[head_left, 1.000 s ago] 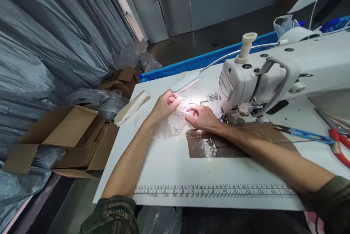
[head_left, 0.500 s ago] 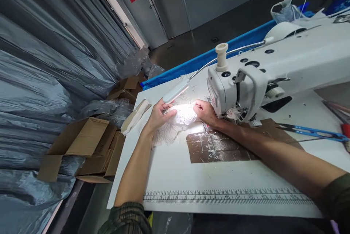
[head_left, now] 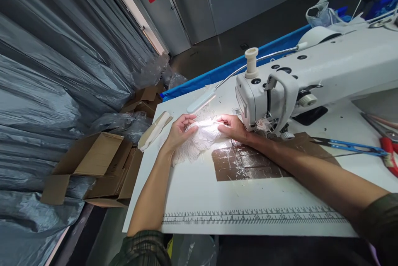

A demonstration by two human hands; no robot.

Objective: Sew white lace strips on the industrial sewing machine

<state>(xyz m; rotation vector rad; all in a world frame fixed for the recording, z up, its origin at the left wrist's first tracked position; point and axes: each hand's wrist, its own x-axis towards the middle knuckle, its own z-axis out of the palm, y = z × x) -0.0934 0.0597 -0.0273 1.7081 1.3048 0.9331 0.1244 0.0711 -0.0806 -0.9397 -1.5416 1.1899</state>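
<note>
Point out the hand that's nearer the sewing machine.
The right hand, holding the white lace on the side toward the sewing machine; the left hand holds its opposite side, farther away.

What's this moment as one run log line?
left hand: holding white lace fabric | right hand: holding its other side | slim white lamp: lit | white metal sewing machine: beside right hand

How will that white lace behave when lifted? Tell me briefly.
The white lace is likely floppy: it lies in soft, uneven folds between the left hand and the right hand. It's probably light for its spread, as it looks thin and openwork. Those small holes could snag if pulled.
</note>
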